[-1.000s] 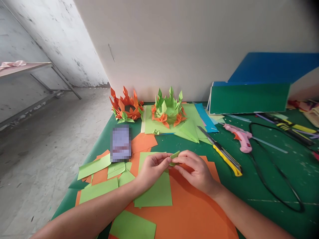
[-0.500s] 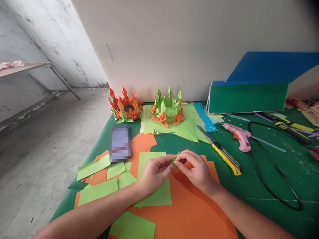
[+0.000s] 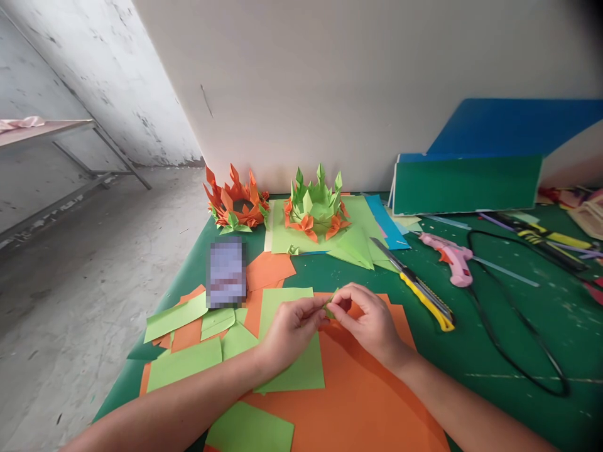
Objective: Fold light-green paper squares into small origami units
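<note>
Both of my hands meet over the middle of the table, pinching a small folded piece of green paper (image 3: 331, 307) between them. My left hand (image 3: 294, 329) has its fingertips closed on the paper's left side. On the other side, the thumb and index finger of my right hand (image 3: 370, 323) grip it, and the fingers hide most of its shape. Under the hands lie a large orange sheet (image 3: 372, 395) and a green paper square (image 3: 304, 370). Farther back stand a green paper crown (image 3: 318, 207) with orange flowers and an orange paper crown (image 3: 238, 198).
A yellow utility knife (image 3: 417, 289) lies right of my hands, blade end away from me. Beyond it is a pink glue gun (image 3: 450, 257) with a looping black cord (image 3: 513, 342). Green paper pieces (image 3: 186, 364) and a blurred rectangular object (image 3: 226, 273) lie at left.
The green paper shows less between my fingertips, having turned slightly in them. Both hands stay in nearly the same place, and the things on the table are unmoved.
</note>
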{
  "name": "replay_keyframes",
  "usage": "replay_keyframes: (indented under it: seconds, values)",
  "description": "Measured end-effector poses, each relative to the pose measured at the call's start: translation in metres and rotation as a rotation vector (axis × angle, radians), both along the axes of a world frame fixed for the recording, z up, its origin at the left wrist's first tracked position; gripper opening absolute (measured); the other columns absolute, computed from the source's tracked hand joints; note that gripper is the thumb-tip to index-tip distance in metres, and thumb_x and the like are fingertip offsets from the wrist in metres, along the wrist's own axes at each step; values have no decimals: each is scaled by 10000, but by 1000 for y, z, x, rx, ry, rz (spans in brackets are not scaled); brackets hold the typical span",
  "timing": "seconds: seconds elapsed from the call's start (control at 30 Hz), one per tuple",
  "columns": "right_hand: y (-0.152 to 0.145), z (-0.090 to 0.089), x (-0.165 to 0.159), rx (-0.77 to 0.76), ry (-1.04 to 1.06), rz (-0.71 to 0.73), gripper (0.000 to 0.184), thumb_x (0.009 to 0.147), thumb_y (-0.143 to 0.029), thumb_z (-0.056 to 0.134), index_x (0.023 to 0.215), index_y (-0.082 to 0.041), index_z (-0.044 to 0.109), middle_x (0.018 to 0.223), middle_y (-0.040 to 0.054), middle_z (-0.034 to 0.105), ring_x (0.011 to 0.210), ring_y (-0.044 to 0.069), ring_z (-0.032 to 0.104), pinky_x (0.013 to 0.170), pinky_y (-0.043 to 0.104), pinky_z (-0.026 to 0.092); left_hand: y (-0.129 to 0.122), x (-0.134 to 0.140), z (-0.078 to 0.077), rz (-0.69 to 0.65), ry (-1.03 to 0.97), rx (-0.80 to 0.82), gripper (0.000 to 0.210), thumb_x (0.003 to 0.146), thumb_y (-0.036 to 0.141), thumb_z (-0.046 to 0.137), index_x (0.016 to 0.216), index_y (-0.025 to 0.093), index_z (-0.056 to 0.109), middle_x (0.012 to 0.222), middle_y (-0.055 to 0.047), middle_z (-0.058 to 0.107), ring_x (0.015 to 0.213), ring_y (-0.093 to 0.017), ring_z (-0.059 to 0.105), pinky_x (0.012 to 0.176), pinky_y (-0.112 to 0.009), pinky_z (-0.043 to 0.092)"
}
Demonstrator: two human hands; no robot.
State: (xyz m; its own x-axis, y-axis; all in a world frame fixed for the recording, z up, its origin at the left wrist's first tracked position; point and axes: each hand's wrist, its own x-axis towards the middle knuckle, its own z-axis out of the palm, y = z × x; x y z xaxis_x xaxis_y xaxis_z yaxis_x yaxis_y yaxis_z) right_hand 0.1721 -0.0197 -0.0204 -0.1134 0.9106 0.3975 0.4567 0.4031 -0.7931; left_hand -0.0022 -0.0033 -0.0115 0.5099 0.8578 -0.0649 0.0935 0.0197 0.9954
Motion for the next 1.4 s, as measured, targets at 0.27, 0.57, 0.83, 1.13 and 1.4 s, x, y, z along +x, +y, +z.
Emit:
replay_keyframes:
  seconds: [0.27, 0.57, 0.83, 1.13, 1.4]
  values:
    - [1, -1, 0, -6, 86, -106, 151, 841, -291, 666, 943, -231, 572, 847, 11, 512, 742, 164, 492, 708, 302, 451, 1, 0, -1, 63, -104, -175, 251, 847, 376, 633, 973, 173, 710, 952, -70, 739, 854, -192, 686, 801, -318, 563]
    - [2, 2, 0, -330, 334, 31, 129, 845, -332, 655, 823, -212, 613, 755, 0, 577, 689, 147, 532, 608, 254, 450, -2, 2, 1, 95, -72, -122, 239, 871, 330, 608, 1064, 202, 550, 781, -12, 734, 743, -158, 704, 747, -318, 581]
    - [2, 5, 0, -270, 316, 64, 122, 862, -308, 633, 793, -210, 614, 770, 6, 584, 726, 148, 548, 648, 252, 477, -1, 2, 4, 81, -56, -132, 234, 861, 336, 616, 1027, 172, 631, 864, -50, 732, 774, -150, 678, 766, -294, 556]
    - [2, 2, 2, -277, 372, 54, 195, 871, -339, 625, 1034, -232, 631, 913, 34, 630, 815, 159, 606, 748, 293, 551, 5, 0, -1, 140, -153, -230, 248, 793, 378, 699, 872, 163, 606, 778, -11, 661, 733, -137, 644, 732, -287, 534]
    - [-1, 3, 2, -303, 360, 96, 211, 915, -348, 556, 1092, -240, 592, 845, 12, 563, 762, 139, 592, 692, 259, 542, 3, 3, -1, 80, -151, -244, 299, 811, 412, 668, 758, 170, 500, 651, 46, 549, 654, -120, 638, 701, -306, 574]
